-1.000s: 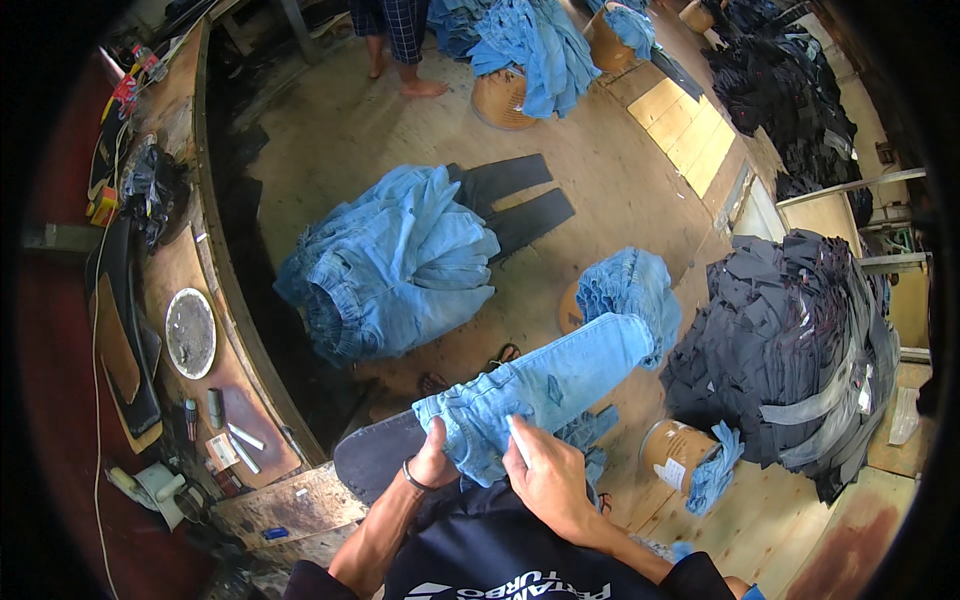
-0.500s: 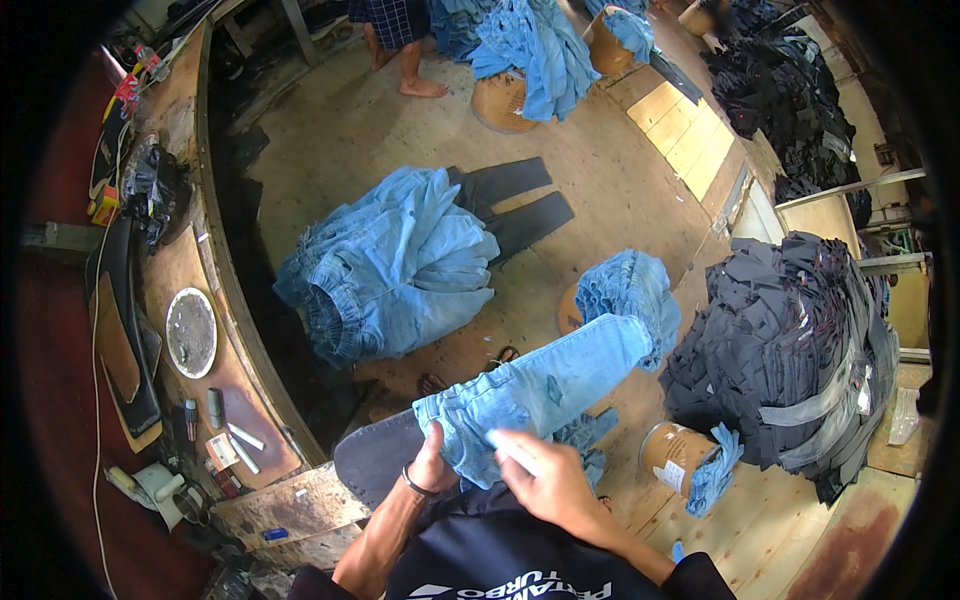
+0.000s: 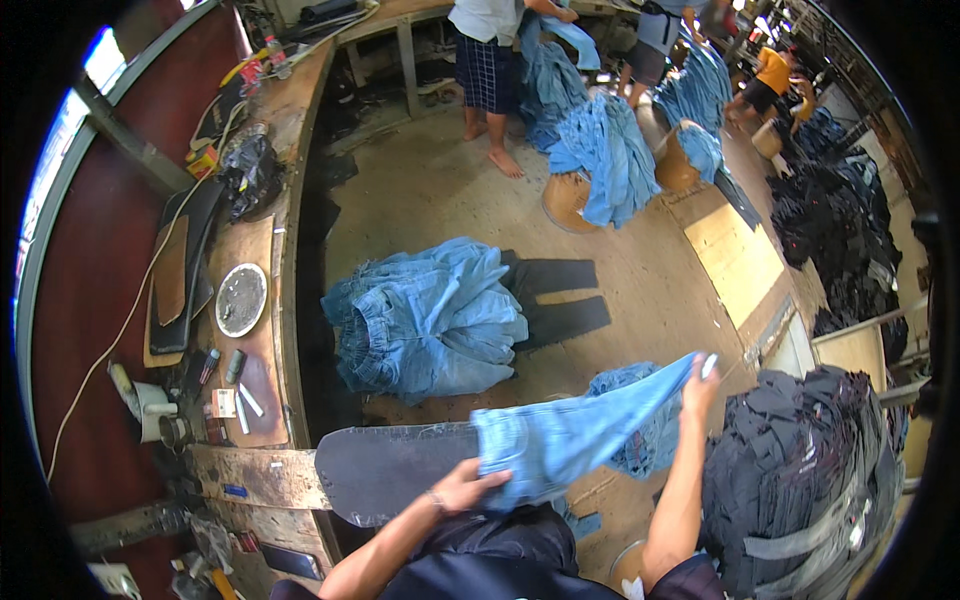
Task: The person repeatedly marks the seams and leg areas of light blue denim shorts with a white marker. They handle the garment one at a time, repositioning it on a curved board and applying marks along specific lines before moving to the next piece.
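Note:
A pair of light blue jeans (image 3: 560, 435) is stretched sideways in front of me, partly over a dark round-ended board (image 3: 385, 472). My left hand (image 3: 470, 488) is closed on the near edge close to the waistband, its thumb on top. Raised at the right, my right hand (image 3: 697, 390) grips the end of the legs. A short white stick (image 3: 709, 366) pokes out of the same hand; its kind I cannot tell. Behind the jeans lies more blue denim (image 3: 640, 445), partly hidden.
A heap of blue jeans (image 3: 430, 325) lies beyond the board, dark trousers (image 3: 565, 305) under it. Dark fabric stacks (image 3: 800, 470) stand at right. A bench (image 3: 262, 400) on the left carries a grey-filled dish (image 3: 241, 300) and white sticks (image 3: 242, 413). People (image 3: 490, 75) stand at the back.
My right hand has moved from the middle of the jeans out to the leg end and lifted it. The left hand keeps its hold near the waistband. The view has tilted up.

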A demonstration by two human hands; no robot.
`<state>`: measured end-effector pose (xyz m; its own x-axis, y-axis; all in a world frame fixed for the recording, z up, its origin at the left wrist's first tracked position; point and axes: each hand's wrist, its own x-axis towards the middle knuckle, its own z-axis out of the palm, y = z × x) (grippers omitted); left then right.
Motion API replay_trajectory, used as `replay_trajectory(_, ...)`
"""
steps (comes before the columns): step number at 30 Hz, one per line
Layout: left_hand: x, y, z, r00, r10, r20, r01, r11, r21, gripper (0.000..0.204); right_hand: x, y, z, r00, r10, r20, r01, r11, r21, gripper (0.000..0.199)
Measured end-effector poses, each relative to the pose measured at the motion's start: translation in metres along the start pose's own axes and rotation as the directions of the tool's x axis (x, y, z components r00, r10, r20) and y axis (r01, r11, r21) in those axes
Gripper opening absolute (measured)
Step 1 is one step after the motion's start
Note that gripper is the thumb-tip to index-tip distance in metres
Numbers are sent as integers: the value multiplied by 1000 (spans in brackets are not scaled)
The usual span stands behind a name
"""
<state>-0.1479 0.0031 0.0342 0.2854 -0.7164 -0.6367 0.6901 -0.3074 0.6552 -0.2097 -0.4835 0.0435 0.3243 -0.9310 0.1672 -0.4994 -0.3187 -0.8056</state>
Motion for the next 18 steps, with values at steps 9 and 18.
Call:
replay_trajectory(9, 81, 40, 65, 799, 14, -601, -414, 737, -535, 30, -49, -53, 20, 882, -117, 457, 82, 992, 97, 53)
replay_trajectory(18, 46, -34, 95, 753, 353, -555, -165, 918, 359, 41, -217, -35, 13, 801, -385, 459, 513, 837, -192, 31)
